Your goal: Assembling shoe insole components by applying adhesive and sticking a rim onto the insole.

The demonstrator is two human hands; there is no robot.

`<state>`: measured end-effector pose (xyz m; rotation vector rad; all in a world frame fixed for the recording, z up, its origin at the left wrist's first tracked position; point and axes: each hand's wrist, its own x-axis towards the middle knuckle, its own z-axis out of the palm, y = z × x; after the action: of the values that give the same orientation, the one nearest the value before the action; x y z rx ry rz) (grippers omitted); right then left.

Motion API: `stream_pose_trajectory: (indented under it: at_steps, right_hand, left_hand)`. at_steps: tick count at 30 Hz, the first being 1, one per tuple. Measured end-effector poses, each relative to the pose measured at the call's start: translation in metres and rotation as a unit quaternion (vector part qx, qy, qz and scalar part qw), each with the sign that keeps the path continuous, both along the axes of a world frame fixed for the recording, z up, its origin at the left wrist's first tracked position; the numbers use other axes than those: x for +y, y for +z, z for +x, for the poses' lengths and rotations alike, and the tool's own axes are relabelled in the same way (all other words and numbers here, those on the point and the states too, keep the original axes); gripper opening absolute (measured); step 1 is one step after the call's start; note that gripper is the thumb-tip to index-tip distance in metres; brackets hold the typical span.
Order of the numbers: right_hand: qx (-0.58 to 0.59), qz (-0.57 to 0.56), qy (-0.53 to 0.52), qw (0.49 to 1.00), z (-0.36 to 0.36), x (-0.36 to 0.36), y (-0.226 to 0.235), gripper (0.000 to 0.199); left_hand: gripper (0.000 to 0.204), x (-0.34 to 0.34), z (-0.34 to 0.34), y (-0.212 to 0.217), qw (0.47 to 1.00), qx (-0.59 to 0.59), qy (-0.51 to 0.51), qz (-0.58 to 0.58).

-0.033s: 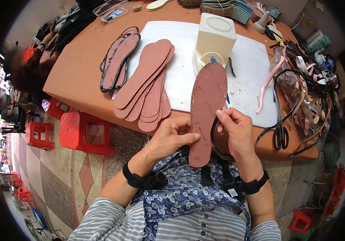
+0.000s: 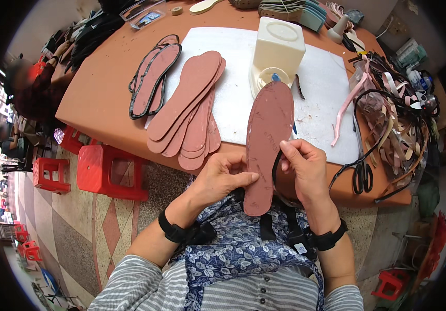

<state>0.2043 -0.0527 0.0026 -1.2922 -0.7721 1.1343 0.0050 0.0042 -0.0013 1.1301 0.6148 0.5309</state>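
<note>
Insole (image 2: 269, 129) of reddish brown hangs over the near edge of the bench (image 2: 95, 93), gripped in the left hand (image 2: 223, 175), while fingers (image 2: 293, 154) of the right hand (image 2: 307, 168) pinch a black strip (image 2: 275, 170) alongside.

Grey-and-white striped shirt (image 2: 228, 287), blue leaf-print apron (image 2: 223, 259), a black band at each wrist.

From where I sit, I see small dark buttons (image 2: 263, 291) running down the shirt's front, with strips of the apron's cloth along either side; its pale leaves stand out on deep blue. The left sleeve (image 2: 129, 280) and right sleeve (image 2: 345, 299) are striped too and leave the forearms uncovered. I have a broad black wristband (image 2: 168, 228) behind the bare left hand (image 2: 228, 173), with a dark, rounded housing (image 2: 200, 234) beside it. Behind the bare right hand (image 2: 306, 166) a matching band (image 2: 332, 237) sits next to a black unit bearing a small white label (image 2: 300, 248).
</note>
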Motion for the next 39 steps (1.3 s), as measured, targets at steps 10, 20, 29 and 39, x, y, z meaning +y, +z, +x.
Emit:
stream_pose_trajectory:
  at_steps: [10, 20, 29, 39]
  right_hand:
    - [0.015, -0.029, -0.06, 0.998, -0.008, 0.003, 0.007, 0.014]
    - [0.02, -0.033, 0.053, 0.998, -0.014, -0.012, 0.005, 0.014]
    - [-0.006, -0.059, 0.105, 0.993, -0.009, -0.022, 0.001, 0.014]
    - [-0.032, -0.073, 0.109, 0.991, -0.008, -0.023, 0.012, 0.014]
  left_hand:
    - [0.021, 0.0, 0.0, 0.0, 1.0, 0.002, 0.011, -0.006]
    - [0.023, 0.0, 0.0, 0.001, 0.997, -0.005, 0.056, -0.046]
    - [0.016, 0.005, -0.002, -0.01, 0.995, -0.021, 0.102, -0.009]
    - [0.01, 0.0, 0.002, -0.002, 0.992, -0.033, 0.119, 0.025]
